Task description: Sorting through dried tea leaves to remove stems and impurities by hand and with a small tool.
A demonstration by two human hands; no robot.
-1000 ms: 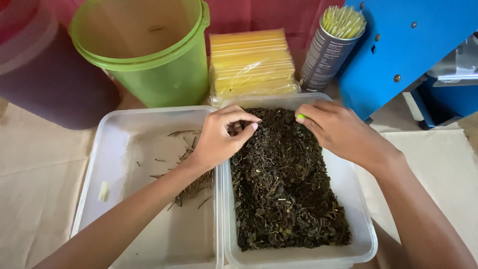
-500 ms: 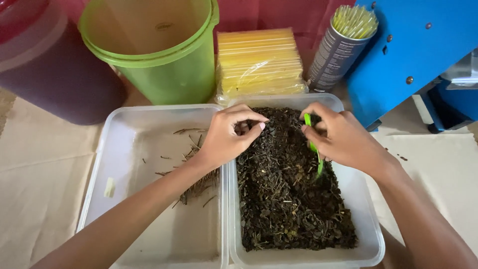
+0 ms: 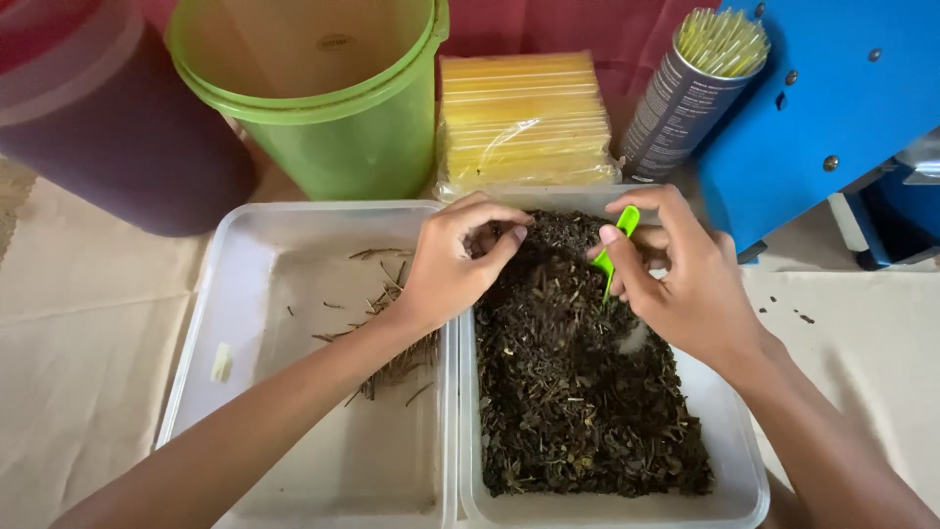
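The right-hand clear plastic tray (image 3: 744, 490) serves as landmark: it is filled with dark dried tea leaves (image 3: 578, 392), heaped toward its far end and reaching close to the walls all round, with a small bare patch of floor showing just under the right hand. The left hand (image 3: 452, 260) hovers over the tray's far-left corner, wrist crossing the shared rim, fingers curled and thumb pressed to the fingertips, pinching at the leaves; what it pinches, if anything, cannot be told. The right hand (image 3: 681, 284) sits over the far-right part, thumb and forefinger nipping a small green scoop (image 3: 615, 245) that points down into the leaves. Touching the tray's left wall is a second clear tray (image 3: 245, 255), mostly bare, with a scatter of brown stems (image 3: 392, 323) near the shared rim. Beyond the tray's far edge stand a green bucket (image 3: 333, 137), a stack of yellow packets (image 3: 524, 122) and a can of straws (image 3: 685, 93), close, leaving little room there.

Since half a second ago, the scoop has swung upright and the right hand has drawn nearer the left.
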